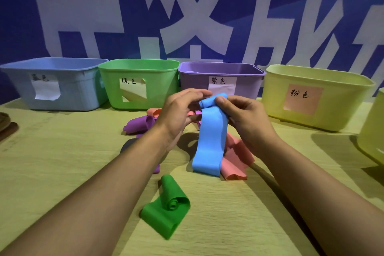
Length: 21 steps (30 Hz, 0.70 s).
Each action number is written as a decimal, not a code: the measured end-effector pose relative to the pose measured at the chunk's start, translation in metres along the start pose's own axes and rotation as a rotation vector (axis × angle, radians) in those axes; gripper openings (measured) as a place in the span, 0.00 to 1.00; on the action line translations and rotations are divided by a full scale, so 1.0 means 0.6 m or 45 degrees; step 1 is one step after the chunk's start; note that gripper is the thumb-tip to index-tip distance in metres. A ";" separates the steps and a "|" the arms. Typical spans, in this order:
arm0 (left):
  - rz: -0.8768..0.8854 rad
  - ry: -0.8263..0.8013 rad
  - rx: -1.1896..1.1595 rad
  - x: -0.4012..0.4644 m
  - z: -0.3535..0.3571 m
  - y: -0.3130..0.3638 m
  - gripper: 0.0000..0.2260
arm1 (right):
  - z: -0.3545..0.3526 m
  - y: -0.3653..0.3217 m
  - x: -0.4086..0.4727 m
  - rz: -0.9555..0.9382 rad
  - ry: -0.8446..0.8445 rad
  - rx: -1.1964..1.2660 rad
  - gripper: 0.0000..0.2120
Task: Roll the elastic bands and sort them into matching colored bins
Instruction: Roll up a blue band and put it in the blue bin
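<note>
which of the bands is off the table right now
The blue band: both hands, left and right, hold its rolled top up, while the green, purple and pink ones lie loose.

From my remote feed I see a deep blue wall (pixel 25 16) filling the upper half of the view. Very large pale, whitish characters (pixel 187 12) are printed across it, cropped by the frame so I cannot read them whole. Below the wall runs a light wood-grain counter (pixel 62 162), yellowish in this light, stretching from the wall toward me and out past both side edges. At the far left edge of the counter sits a dark brown object (pixel 6 124), mostly cut off, which I cannot identify. The light is dim and cool, brighter toward the right, and soft shadows fall on the counter surface.
</note>
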<state>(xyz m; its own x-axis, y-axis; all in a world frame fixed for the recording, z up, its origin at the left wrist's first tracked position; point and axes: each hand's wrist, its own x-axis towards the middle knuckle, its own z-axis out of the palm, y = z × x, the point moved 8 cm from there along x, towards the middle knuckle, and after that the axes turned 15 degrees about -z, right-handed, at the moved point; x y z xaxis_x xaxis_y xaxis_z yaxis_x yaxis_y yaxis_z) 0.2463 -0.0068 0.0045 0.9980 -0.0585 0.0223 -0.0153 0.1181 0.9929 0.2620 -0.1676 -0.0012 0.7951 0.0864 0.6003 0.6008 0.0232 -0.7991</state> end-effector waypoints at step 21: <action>0.050 0.250 0.085 0.011 -0.022 -0.009 0.04 | 0.015 0.019 -0.020 0.338 -0.118 0.097 0.20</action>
<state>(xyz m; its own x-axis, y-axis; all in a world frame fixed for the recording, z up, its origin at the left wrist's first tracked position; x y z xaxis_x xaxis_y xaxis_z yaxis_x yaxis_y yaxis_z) 0.2539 0.0053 -0.0022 0.9892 0.1400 0.0446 -0.0520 0.0498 0.9974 0.2583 -0.1591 -0.0178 0.9104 0.1904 0.3673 0.3622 0.0621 -0.9300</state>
